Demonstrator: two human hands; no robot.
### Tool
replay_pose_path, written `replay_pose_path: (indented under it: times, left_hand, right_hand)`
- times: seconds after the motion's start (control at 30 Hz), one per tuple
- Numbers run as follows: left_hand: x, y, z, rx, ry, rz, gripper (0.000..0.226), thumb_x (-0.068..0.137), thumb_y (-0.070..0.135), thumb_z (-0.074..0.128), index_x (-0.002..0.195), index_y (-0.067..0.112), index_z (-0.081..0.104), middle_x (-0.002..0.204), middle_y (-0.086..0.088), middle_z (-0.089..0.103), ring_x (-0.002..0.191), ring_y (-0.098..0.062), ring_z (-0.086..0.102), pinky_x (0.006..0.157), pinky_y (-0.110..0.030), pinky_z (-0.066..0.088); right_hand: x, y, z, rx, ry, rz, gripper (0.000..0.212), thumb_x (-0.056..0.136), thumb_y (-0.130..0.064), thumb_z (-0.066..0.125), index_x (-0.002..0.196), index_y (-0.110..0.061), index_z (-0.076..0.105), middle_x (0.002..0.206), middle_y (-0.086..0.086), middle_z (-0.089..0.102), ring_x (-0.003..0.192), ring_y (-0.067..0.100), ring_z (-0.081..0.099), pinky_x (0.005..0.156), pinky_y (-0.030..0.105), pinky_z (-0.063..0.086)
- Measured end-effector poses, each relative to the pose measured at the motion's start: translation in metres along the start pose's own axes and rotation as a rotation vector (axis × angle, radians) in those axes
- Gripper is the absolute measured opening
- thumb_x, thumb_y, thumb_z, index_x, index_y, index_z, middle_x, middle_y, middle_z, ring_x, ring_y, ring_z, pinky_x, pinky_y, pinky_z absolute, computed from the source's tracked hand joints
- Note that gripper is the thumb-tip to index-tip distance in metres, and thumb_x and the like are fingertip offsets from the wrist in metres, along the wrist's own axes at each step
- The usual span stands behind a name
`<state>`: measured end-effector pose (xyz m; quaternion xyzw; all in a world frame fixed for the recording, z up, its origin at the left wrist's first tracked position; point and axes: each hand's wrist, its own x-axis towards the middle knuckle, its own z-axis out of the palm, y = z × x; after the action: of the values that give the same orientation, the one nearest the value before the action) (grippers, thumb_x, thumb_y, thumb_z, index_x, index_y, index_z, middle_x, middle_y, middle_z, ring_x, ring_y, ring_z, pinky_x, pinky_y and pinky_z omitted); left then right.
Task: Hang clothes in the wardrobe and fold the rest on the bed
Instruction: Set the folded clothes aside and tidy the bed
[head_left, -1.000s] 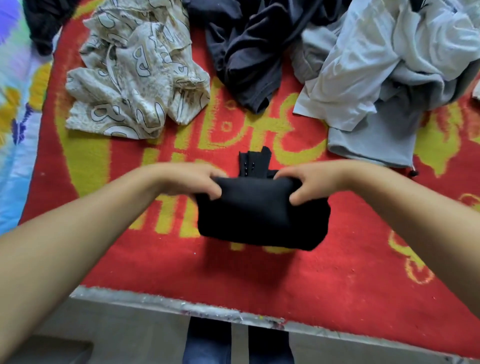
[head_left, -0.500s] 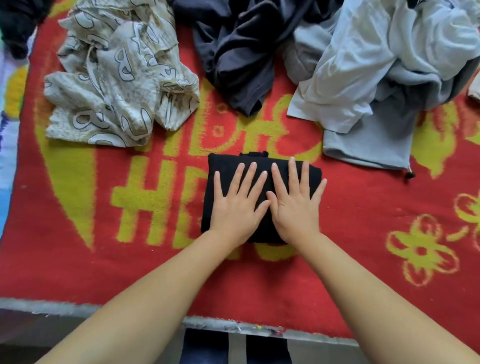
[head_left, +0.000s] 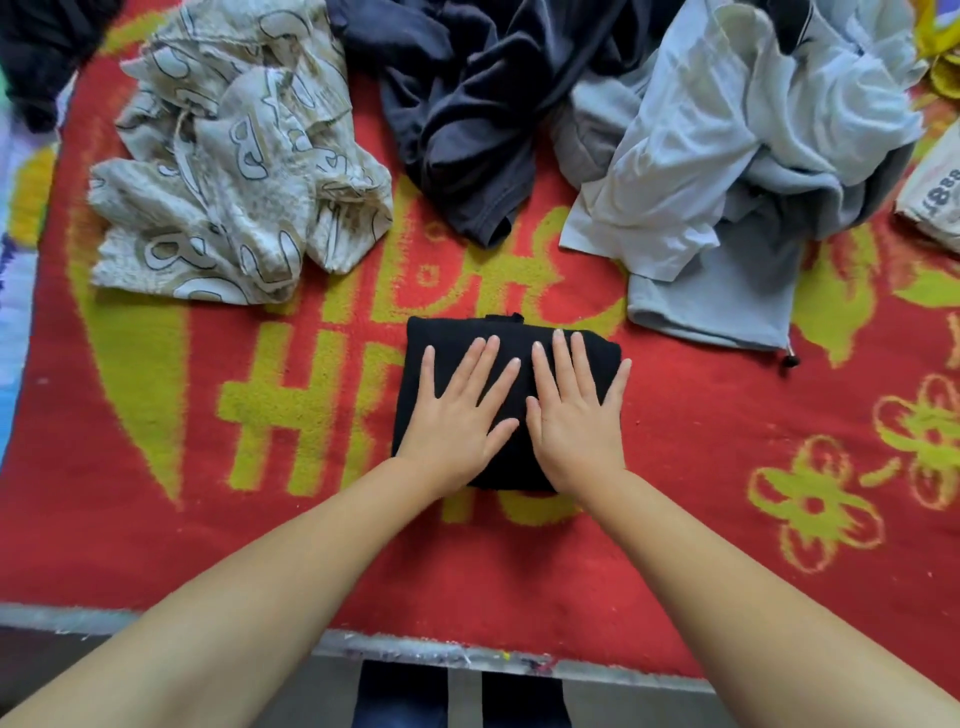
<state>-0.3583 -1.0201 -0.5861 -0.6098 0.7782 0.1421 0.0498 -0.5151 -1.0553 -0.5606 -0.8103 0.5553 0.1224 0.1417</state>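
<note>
I am looking down at a bed covered by a red blanket with yellow lettering and yellow flower shapes. In the middle lies a black garment, folded into a compact rectangle. Both my hands rest flat on top of it, side by side, palms down. My left hand covers the left half, fingers straight and spread wide, thumb pointing toward the other hand. My right hand covers the right half, fingers also straight and slightly fanned, with the little finger reaching the garment's right edge. Neither hand grips anything; the fingers press on the cloth. A small black tab sticks out from the fold's far edge. Beyond the fold, well apart from it, unfolded clothes lie in a row across the blanket. On the left is a crumpled cream cloth printed with outlined shapes. In the centre is a rumpled navy garment. To the right is a heap of white and grey clothes, a grey leg with a drawstring end lying nearest the black fold. At the far right edge a pale item with printed numbers is partly cut off. My bare forearms reach in from the bottom, over the bed's near edge.
</note>
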Motion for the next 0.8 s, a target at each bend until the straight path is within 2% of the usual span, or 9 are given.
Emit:
replay_pose_path:
  times: [0.1, 0.17, 0.23, 0.33, 0.4, 0.5, 0.6, 0.67, 0.8]
  left_hand:
    - [-0.049, -0.005, 0.013, 0.083, 0.115, 0.222, 0.077, 0.089, 0.047, 0.046, 0.150, 0.008, 0.020, 0.158, -0.013, 0.016, 0.147, -0.024, 0.012, 0.112, -0.065, 0.013]
    - [-0.072, -0.005, 0.023, 0.147, 0.088, 0.208, 0.087, 0.075, 0.032, 0.069, 0.147, 0.008, 0.028, 0.155, -0.013, 0.023, 0.144, -0.026, 0.020, 0.108, -0.067, 0.021]
    - [-0.071, -0.001, 0.027, 0.160, 0.075, 0.130, 0.093, 0.067, 0.013, 0.075, 0.148, 0.010, 0.028, 0.153, -0.014, 0.028, 0.142, -0.027, 0.026, 0.105, -0.067, 0.024]
    - [-0.043, 0.000, 0.027, 0.185, 0.073, 0.022, 0.101, 0.070, 0.004, 0.069, 0.150, 0.016, 0.008, 0.155, -0.018, 0.017, 0.144, -0.029, 0.020, 0.109, -0.064, 0.021]
    - [-0.027, -0.004, 0.025, 0.250, 0.028, -0.008, 0.102, 0.078, 0.008, 0.063, 0.151, 0.020, -0.008, 0.157, -0.020, 0.011, 0.146, -0.028, 0.014, 0.111, -0.063, 0.015]
    - [-0.017, -0.014, 0.020, 0.204, 0.008, 0.003, 0.092, 0.084, 0.006, 0.056, 0.150, 0.022, -0.006, 0.157, -0.018, 0.018, 0.146, -0.028, 0.018, 0.112, -0.063, 0.015]
    - [-0.010, -0.017, 0.003, 0.088, 0.068, 0.001, 0.086, 0.067, 0.002, 0.071, 0.145, 0.017, 0.039, 0.140, -0.018, 0.048, 0.128, -0.032, 0.049, 0.103, -0.061, 0.035]
    - [-0.004, -0.018, -0.010, 0.035, 0.128, -0.021, 0.079, 0.060, -0.002, 0.075, 0.134, 0.013, 0.054, 0.127, -0.016, 0.059, 0.113, -0.032, 0.059, 0.095, -0.057, 0.045]
    - [0.007, -0.020, -0.051, -0.023, 0.160, -0.053, 0.070, 0.067, -0.001, 0.072, 0.133, 0.013, 0.054, 0.125, -0.014, 0.060, 0.109, -0.033, 0.059, 0.095, -0.052, 0.044]
  right_hand:
    - [-0.048, -0.006, 0.012, -0.049, 0.111, -0.153, 0.072, 0.081, -0.034, 0.049, 0.145, -0.005, 0.036, 0.154, 0.020, 0.026, 0.144, 0.033, 0.020, 0.109, 0.068, 0.019]
    - [-0.069, -0.008, 0.030, -0.108, 0.041, -0.215, 0.093, 0.063, -0.035, 0.073, 0.145, -0.008, 0.038, 0.153, 0.021, 0.027, 0.143, 0.033, 0.020, 0.109, 0.066, 0.020]
    - [-0.067, -0.012, 0.040, -0.152, 0.008, -0.177, 0.105, 0.059, -0.032, 0.081, 0.148, -0.014, 0.029, 0.154, 0.019, 0.024, 0.144, 0.031, 0.017, 0.109, 0.064, 0.019]
    - [-0.044, -0.013, 0.046, -0.213, 0.012, -0.107, 0.105, 0.079, -0.015, 0.065, 0.148, -0.018, -0.013, 0.155, 0.016, -0.014, 0.145, 0.028, -0.012, 0.112, 0.062, 0.001]
    - [-0.029, -0.005, 0.046, -0.224, 0.015, -0.097, 0.102, 0.084, -0.009, 0.055, 0.144, -0.021, -0.027, 0.151, 0.013, -0.029, 0.140, 0.026, -0.027, 0.111, 0.061, -0.007]
    - [-0.017, -0.002, 0.035, -0.140, 0.027, -0.128, 0.097, 0.081, -0.003, 0.058, 0.150, -0.025, -0.007, 0.160, 0.009, -0.005, 0.145, 0.023, -0.014, 0.113, 0.060, 0.001]
    - [-0.010, -0.001, 0.016, -0.045, 0.065, -0.141, 0.084, 0.074, 0.002, 0.066, 0.149, -0.020, 0.033, 0.154, 0.011, 0.032, 0.144, 0.027, 0.025, 0.110, 0.061, 0.020]
    - [-0.002, 0.001, 0.002, -0.021, 0.053, -0.133, 0.076, 0.081, -0.002, 0.061, 0.149, -0.020, 0.033, 0.153, 0.008, 0.035, 0.144, 0.025, 0.025, 0.111, 0.057, 0.019]
    - [0.009, 0.002, -0.039, -0.014, 0.070, -0.130, 0.064, 0.091, -0.012, 0.050, 0.150, -0.022, 0.028, 0.150, 0.003, 0.035, 0.142, 0.023, 0.025, 0.112, 0.048, 0.021]
